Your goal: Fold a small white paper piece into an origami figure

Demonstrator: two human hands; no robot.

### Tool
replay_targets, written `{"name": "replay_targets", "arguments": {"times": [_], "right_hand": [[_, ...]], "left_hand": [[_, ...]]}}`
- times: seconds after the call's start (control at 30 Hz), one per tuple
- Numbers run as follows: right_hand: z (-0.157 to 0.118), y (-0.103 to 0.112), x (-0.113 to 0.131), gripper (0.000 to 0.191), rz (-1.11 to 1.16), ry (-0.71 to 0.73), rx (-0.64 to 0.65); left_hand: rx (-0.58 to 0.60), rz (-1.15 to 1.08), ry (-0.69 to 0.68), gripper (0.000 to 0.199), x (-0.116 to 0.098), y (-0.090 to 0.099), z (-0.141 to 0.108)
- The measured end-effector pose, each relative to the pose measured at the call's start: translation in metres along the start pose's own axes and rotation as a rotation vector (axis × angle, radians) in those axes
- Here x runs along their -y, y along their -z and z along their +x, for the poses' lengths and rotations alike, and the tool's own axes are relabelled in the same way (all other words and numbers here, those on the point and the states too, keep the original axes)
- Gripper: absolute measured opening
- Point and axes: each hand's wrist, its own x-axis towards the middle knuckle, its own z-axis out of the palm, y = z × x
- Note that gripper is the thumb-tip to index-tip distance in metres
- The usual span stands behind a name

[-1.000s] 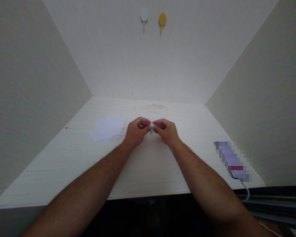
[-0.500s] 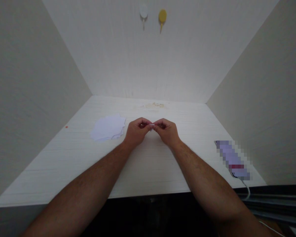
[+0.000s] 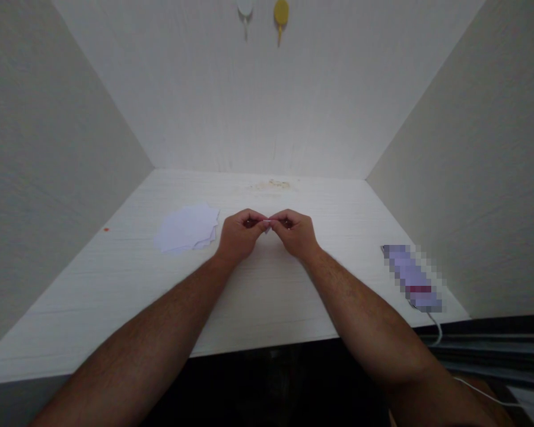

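Note:
My left hand (image 3: 241,236) and my right hand (image 3: 295,233) meet over the middle of the white table (image 3: 262,296). Between their thumbs and fingertips they pinch a small piece of white paper (image 3: 267,230). Most of the paper is hidden by the fingers; a thin edge and a small tip below show. Left of my left hand lies a loose stack of white paper sheets (image 3: 187,228), its edges uneven.
A pixelated phone-like device (image 3: 412,277) with a white cable (image 3: 438,332) lies at the right. A small orange speck (image 3: 106,229) is near the left edge. Brownish stains (image 3: 273,184) mark the table's back. A yellow hook (image 3: 281,13) and a white hook (image 3: 245,8) hang on the wall.
The whole view has shifted slightly, with things appearing a little further left and up. Both hands keep their pinch on the paper, and the fingertips look a bit closer together.

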Motion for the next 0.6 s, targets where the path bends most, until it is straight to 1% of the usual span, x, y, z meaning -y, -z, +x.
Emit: {"name": "replay_targets", "arguments": {"times": [0.27, 0.6], "right_hand": [[-0.0018, -0.001, 0.0002, 0.013, -0.068, -0.009, 0.028], [-0.0012, 0.0003, -0.0007, 0.013, -0.125, 0.015, 0.024]], "left_hand": [[-0.038, 0.052, 0.032, 0.017, 0.0038, -0.001, -0.0006], [-0.063, 0.046, 0.067, 0.014, 0.0024, -0.0034, -0.0011]]}}
